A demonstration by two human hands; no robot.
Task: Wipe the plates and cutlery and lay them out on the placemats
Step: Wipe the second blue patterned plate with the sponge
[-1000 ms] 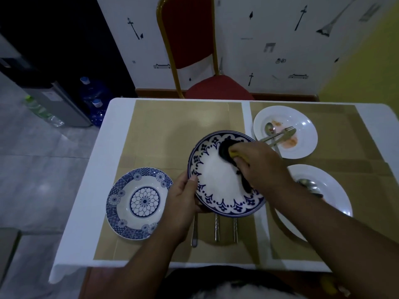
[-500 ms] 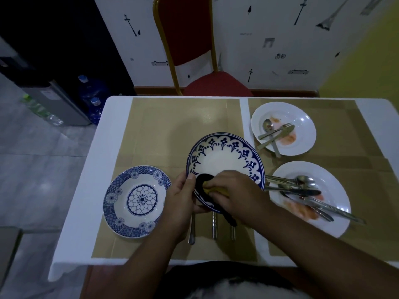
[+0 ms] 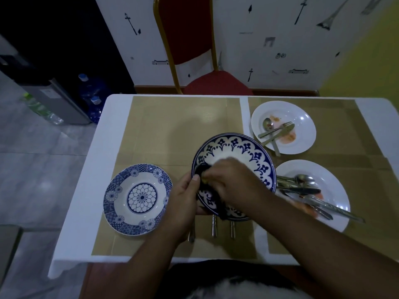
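Four plates on the worktop (image 3: 86,169), spread over two tan placemats. Toward the middle, a blue-rimmed plate (image 3: 237,152) with a white centre, over the near part of the left placemat (image 3: 162,126). Gripped at its near-left rim by the left hand (image 3: 183,197), thumb on top of the rim, other fingers hidden underneath. Right hand (image 3: 233,182) curled round a dark cloth (image 3: 203,171), pressing it on the plate's left rim. A yellow bit showing under the fingers, too blurred to name. A dark tail of the cloth hanging over the near rim.

Below that plate, three cutlery handles (image 3: 213,227) side by side on the mat, upper ends hidden, so kind not clear. Left of them, a patterned blue plate (image 3: 138,199) lying flat, a flower drawn in its centre.

On the right placemat (image 3: 345,147), a far white plate (image 3: 302,117) holding a spoon (image 3: 267,123), a fork (image 3: 278,129) and a knife (image 3: 280,134) crossed beside reddish smears. Nearer, a near white plate (image 3: 332,180) holding a heap of cutlery (image 3: 302,186) and more smears, its near-left part covered by the right forearm.

Small label on the grey appliance (image 3: 50,93) left of the worktop, too small to read. Beside it, blue water bottles (image 3: 95,91). At the far side, a red chair (image 3: 216,83), top cut off.
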